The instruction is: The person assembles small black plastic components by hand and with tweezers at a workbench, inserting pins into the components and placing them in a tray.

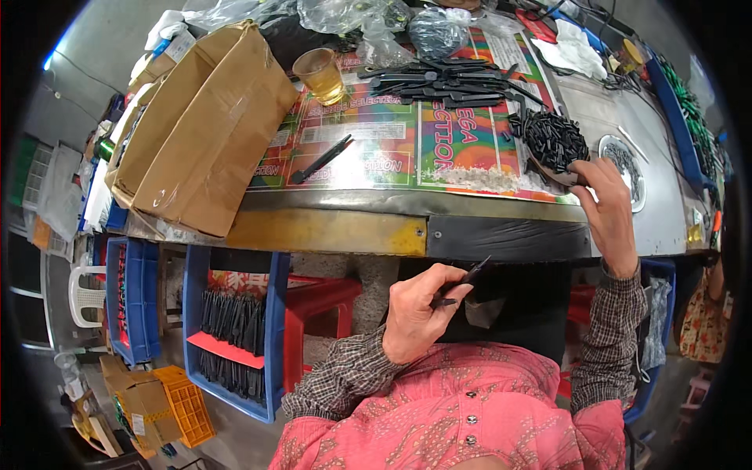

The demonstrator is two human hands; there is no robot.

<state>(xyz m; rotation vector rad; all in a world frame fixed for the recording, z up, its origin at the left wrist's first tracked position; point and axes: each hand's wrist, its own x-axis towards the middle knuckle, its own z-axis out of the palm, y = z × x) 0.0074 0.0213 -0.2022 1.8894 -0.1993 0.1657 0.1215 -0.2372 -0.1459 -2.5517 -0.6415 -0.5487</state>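
In front of my chest my left hand [427, 309] is closed around a slim black plastic piece [476, 270] with a pointed end. My right hand [612, 207] reaches over the table's right side, fingertips bent together at the near edge of a heap of small black cylindrical parts [552, 135]. Whatever those fingertips pinch is too small to make out. A brown curved strip [552, 174] borders this heap, close to my fingers. Farther back lies a pile of long black plastic pieces [446, 82]. One separate black piece [323, 159] rests to the left.
A tall cardboard box [207, 133] stands at the table's left, beside a cup of amber liquid [321, 76]. An oval dish of small parts [624, 168] sits right of my hand. Below left are a blue crate [276, 345] of black pieces and a red stool [317, 298].
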